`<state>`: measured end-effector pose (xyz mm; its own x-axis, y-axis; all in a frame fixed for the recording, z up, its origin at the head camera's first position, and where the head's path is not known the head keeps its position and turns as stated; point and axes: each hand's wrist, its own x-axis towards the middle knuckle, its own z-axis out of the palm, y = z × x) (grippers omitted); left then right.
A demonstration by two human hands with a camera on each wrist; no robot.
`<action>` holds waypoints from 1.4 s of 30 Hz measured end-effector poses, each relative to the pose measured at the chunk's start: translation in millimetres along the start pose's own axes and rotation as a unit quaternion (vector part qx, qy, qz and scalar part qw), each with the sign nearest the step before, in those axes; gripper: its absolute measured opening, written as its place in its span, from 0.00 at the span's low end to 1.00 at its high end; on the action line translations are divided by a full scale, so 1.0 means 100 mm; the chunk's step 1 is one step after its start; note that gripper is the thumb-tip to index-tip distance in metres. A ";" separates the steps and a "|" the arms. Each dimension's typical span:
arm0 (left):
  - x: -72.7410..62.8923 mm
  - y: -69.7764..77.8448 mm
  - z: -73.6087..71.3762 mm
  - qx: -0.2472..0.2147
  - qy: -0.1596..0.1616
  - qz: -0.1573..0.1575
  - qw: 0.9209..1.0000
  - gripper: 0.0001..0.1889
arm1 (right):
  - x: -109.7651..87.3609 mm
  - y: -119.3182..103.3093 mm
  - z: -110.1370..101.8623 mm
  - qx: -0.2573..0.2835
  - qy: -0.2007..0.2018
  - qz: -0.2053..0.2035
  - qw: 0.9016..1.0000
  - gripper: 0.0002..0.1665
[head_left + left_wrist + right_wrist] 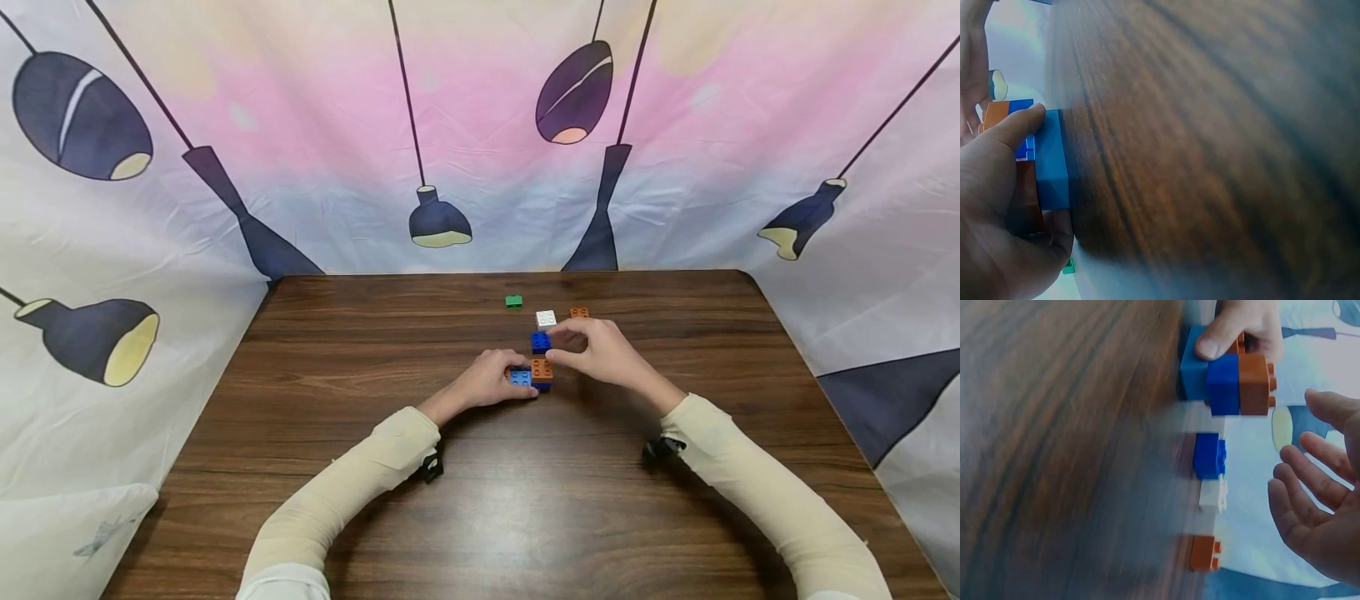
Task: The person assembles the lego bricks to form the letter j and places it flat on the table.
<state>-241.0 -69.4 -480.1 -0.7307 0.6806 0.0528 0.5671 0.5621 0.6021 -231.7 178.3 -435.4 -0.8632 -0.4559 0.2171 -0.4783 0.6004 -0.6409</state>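
My left hand (483, 379) grips a small stack of toy building bricks on the table, thumb on the near side and fingers round the far side. At the bottom of the stack is a light blue brick (1054, 172). On its right end sits a dark blue brick (1223, 384), topped by an orange brick (1252, 384); another orange brick (1025, 194) is partly hidden under the left palm. Just right of the stack, my right hand (600, 354) hovers with fingers spread and nothing between them. A loose dark blue brick (541, 342) lies close to its fingertips.
Behind the loose blue brick stand a white brick (546, 320) and an orange brick (579, 312), the latter partly behind the right hand. Farther back is a green brick (513, 302). The wooden table (337, 500) ends at a printed cloth (487, 150).
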 end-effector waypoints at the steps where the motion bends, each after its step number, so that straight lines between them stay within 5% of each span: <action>1: 0.00 0.00 0.00 0.000 0.000 -0.001 1.000 0.23 | 0.01 0.02 -0.01 0.001 0.004 0.002 1.000 0.26; 15: 0.00 -0.01 0.00 0.003 0.001 -0.008 1.000 0.24 | 0.23 0.31 -0.25 0.001 0.048 0.053 0.997 0.27; 42: 0.00 -0.01 0.01 0.008 -0.009 -0.019 1.000 0.25 | 0.36 0.79 -0.21 -0.024 0.002 0.115 0.993 0.31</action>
<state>-241.1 -70.2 -481.4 -0.7454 0.6664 0.0162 0.5446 0.5948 0.5912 -303.5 223.1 -463.2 -0.9509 -0.3008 0.0730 -0.2764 0.7187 -0.6380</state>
